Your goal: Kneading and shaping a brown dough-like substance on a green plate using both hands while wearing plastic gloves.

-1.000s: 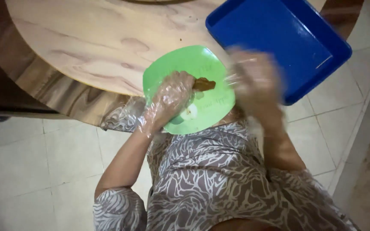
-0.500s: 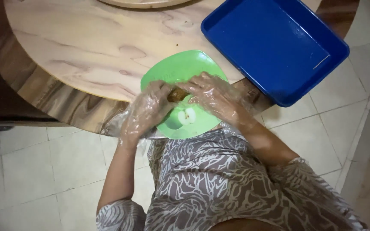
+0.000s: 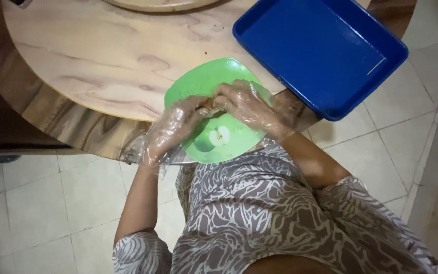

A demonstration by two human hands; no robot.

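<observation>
Left hand (image 3: 171, 129) and right hand (image 3: 247, 106), both in clear plastic gloves, fingers closed together on a small brown food piece (image 3: 210, 103), over a green square plastic plate (image 3: 198, 83) at the round wooden desk (image 3: 92, 56) edge, a blue rectangular plastic tray (image 3: 320, 48) just beside.

Glossy plastic plate (image 3: 214, 139) and tray (image 3: 320, 50) (both smooth); grained wooden table (image 3: 87, 61).

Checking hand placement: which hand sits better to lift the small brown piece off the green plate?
Probably the right hand: its fingertips lie over the brown piece at the middle of the green plate. The left hand touches it only from the side.
</observation>
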